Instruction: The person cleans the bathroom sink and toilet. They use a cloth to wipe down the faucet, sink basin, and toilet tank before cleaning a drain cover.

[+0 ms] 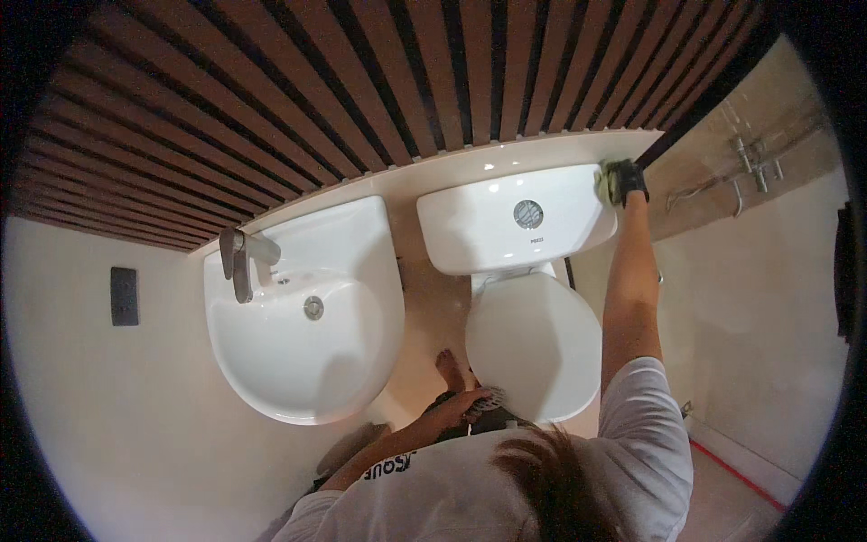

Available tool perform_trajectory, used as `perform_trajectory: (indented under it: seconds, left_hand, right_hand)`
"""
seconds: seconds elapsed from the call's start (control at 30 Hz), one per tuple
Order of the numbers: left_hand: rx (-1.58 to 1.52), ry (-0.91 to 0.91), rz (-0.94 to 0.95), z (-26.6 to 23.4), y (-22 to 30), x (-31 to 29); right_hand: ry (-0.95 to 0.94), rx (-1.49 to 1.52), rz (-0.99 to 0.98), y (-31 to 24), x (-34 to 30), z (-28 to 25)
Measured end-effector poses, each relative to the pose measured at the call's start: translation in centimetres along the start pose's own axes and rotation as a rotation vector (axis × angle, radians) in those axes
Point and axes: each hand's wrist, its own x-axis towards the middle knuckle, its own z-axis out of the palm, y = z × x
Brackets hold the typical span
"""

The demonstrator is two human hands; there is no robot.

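Observation:
My right arm stretches forward to the far right corner of the white toilet tank (442, 230). There my right hand (636, 183), dark around the wrist and back, is closed on a greenish cloth (611, 183) pressed to the tank's end. The fingers are mostly hidden. A round metal flush button (528, 214) sits in the tank lid. Below the tank is the closed white toilet lid (533, 348). My left hand (459, 408) is low in front of my body, by the lid's near left edge. Its fingers curl at a grey-white ribbed thing (492, 397) whose kind I cannot make out.
A white washbasin (271, 361) with a metal faucet (239, 262) stands at the left. Behind the tank runs a ledge (488, 161) under dark brown slats (433, 72). Shower fittings (754, 167) are on the right wall, and a dark wall plate (125, 296) on the left.

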Motion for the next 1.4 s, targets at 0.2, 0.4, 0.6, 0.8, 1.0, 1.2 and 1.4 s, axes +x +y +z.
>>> perform_trajectory:
  seconds: [0.2,0.4,0.6,0.8,1.0,1.2,1.4]
  left_hand:
    - [-0.091,0.158,0.036,3.2,1.2,-2.9]
    - [0.223,-0.055,0.38,4.4,2.5,-7.0]
    - [0.209,0.078,0.54,5.1,1.5,-7.1]
    - [-0.036,0.038,0.152,1.9,-1.3,1.6]
    - [-0.029,0.1,0.199,3.7,0.1,-1.8]
    - [0.23,-0.061,0.878,4.5,-0.4,-2.2]
    - [-0.07,0.001,0.073,2.1,-0.9,-0.4]
  right_hand:
    - [0.036,-0.242,0.028,-12.6,-3.1,-3.0]
    - [0.213,0.064,0.176,-31.4,-8.4,-3.7]
    - [0.18,0.258,-0.476,-40.3,-13.2,-4.3]
    - [0.318,0.193,-0.72,-37.2,-20.7,-0.8]
    - [0.414,0.214,-0.364,-24.6,-21.6,0.1]
    - [0.427,0.524,-0.047,-7.0,-16.8,-1.1]
    - [0.181,1.546,0.327,-7.0,-15.0,-2.4]
